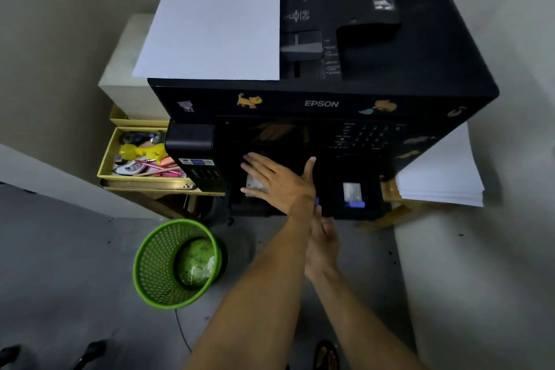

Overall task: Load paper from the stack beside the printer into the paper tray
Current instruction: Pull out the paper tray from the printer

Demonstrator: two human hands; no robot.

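The stack (441, 171) sits at the printer's (315, 93) three o'clock, untouched, while the left hand (277, 179) lies flat with fingers spread on the open tray (354, 207). The right hand (324, 245) is half hidden beneath that arm; its fingers I cannot tell. Paper looks light, floppy and slippery, so probably best pinched by both short edges.

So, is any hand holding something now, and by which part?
Nothing is held. The left hand lies flat with straight fingers on the printer's front tray area. The right hand, partly hidden under the left arm, looks empty.
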